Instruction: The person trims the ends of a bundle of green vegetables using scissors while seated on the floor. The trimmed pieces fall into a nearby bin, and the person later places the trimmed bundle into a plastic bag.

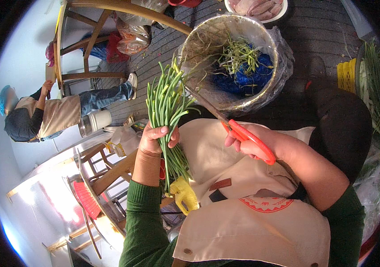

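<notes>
Two hands at work, mid-frame. Left hand (158, 139), left of centre, closed around a loose bunch of long, slim green stalks (165, 98), thumb laid across the front. Bunch stands roughly upright: upper ends fan out beside the bin's left rim, lower ends hang below the fist, alongside the beige cloth apron (248, 231).

Right hand (254, 142), right of centre, wrapped around the red handles of long metal scissors (234, 126). Blades slant to upper left, points close to the bunch's right edge; cannot tell whether they touch it.

Upper centre: round bin lined with clear plastic (263, 40). Inside, pale green clippings (242, 57) lie on crumpled blue plastic (239, 82). Top edge, above the bin: white round bowl (284, 11) of pinkish pieces.

Right edge: yellow plastic basket (346, 76), with long dark-green stalks (379, 98) in a heap beside it. Below the left hand, a yellow plastic jug (184, 196). Lower left: red-bristled broom (86, 199).

Upper left: curved wooden chair frame (94, 38). Below it, a co-worker (56, 118) in blue cap and tan apron.
</notes>
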### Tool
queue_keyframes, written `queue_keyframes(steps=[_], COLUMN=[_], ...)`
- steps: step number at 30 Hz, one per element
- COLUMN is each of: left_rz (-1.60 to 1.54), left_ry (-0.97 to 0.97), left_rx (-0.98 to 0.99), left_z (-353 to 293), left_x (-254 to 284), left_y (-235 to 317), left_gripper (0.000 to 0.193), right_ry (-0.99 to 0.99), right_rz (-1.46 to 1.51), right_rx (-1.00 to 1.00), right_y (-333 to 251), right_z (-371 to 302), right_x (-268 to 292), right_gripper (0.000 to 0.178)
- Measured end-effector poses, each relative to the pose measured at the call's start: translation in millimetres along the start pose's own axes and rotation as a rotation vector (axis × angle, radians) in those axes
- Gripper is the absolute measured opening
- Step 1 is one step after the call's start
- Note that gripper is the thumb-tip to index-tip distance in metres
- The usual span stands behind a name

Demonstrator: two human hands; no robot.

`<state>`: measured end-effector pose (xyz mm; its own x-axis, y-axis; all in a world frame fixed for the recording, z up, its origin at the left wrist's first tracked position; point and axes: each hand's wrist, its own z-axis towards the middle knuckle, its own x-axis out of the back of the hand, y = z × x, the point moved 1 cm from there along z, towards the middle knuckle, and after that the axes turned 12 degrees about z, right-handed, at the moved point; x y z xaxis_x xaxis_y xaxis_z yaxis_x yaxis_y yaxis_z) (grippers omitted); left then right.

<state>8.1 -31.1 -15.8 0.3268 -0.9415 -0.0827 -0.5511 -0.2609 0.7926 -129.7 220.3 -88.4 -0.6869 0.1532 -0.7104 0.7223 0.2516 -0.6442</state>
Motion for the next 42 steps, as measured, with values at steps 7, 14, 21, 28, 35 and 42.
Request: queue_keyframes(steps=[7,14,21,28,35,42], left_rz=[-0.020,-0.036,0.020,-0.039,-0.033,-0.039], left_ry=[-0.015,-0.083,-0.083,-0.068,-0.052,-0.047], left_rx=[0.020,0.015,0.019,0.020,0.021,0.011], left_z=[0,1,-1,-1,0,1], left_x=[-2,-3,-4,-4,-3,-5], left_y=[1,0,-2,-2,-1,-2], left_gripper=[0.038,0.035,0.042,0.037,0.035,0.034], right_ry=[-0.045,-0.040,-0.056,-0.009,0.017,0.046], right_rz=[-0.031,-0.034,0.270,0.175,0.203,0.115], right_rx=[-0.059,0.049,0.002,-0.011,0.011,0.074], right_y=[-4,3,4,0,0,1], right_z=[-4,6,-1,-1,0,1], right_x=[-2,-5,3,5,6,8], right_gripper=[0.027,0.038,0.041,0.042,0.042,0.035])
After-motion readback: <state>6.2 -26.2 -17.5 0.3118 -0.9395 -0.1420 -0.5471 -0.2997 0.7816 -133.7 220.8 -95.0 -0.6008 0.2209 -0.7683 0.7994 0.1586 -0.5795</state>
